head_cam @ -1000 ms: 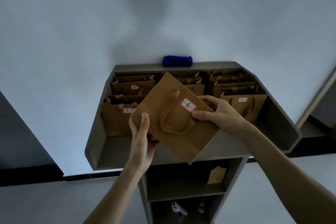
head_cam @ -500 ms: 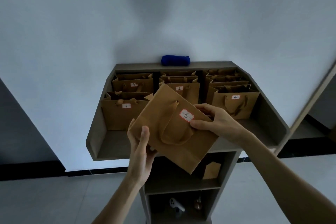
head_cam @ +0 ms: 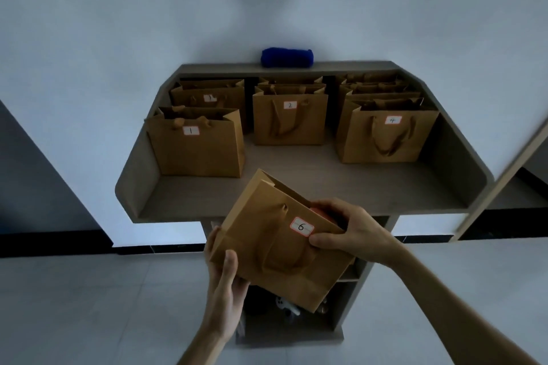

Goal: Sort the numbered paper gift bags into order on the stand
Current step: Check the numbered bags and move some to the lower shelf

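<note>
A person holds the paper bag marked 6 (head_cam: 275, 243) in front of the stand (head_cam: 341, 187), tilted and clear of its top, with both hands (head_cam: 350, 228) grasping it: the left hand (head_cam: 225, 272) cups the lower left corner, thumb laid across the front, while the right hand pinches the open top edge just beside the number label (head_cam: 301, 227). On the stand, bag 1 (head_cam: 195, 145) stands at the front left with another labelled bag (head_cam: 209, 96) behind it — its number is too blurred to read with confidence; bag 2 (head_cam: 290, 118) stands in the middle row and bag 4 (head_cam: 385, 133) at the right, each with more bags stacked behind whose labels are hidden. A rolled blue cloth (head_cam: 287, 57) lies on the back ledge. To place this bag well, the holder would likely need to square it upright, keep the label facing forward, and open its mouth so the base sits flat — then set it down in a free spot after the lower numbers without knocking the standing bags, which look light and easily tipped.
</note>
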